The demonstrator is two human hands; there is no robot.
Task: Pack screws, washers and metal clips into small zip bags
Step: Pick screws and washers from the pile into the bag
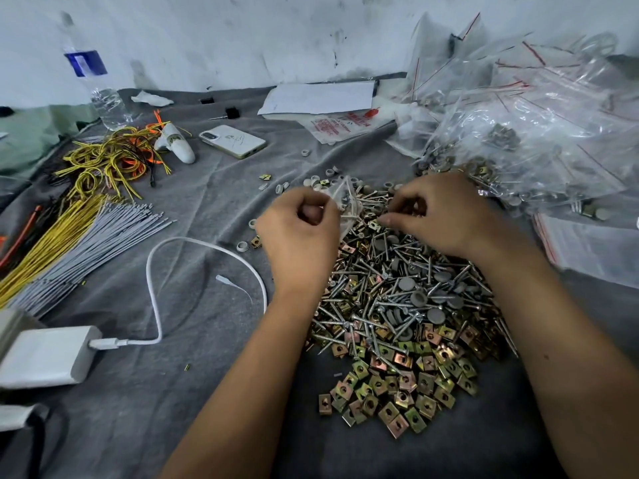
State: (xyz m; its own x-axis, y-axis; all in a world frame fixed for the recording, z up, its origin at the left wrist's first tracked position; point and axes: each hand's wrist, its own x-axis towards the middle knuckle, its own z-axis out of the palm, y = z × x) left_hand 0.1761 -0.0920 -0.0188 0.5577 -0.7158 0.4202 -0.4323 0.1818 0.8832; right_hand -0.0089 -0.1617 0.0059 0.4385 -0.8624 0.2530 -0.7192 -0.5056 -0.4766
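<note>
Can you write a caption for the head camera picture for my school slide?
Left hand holds a small zip bag while the right hand picks from the pile of screws and clips.

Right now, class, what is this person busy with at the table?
A person is packing hardware into bags. The left hand holds a small clear zip bag with a few pieces already inside. The right hand picks at the top of a heap of screws, grey washers and brass-coloured metal clips on the grey cloth. Filled bags are piled at the far right.
</note>
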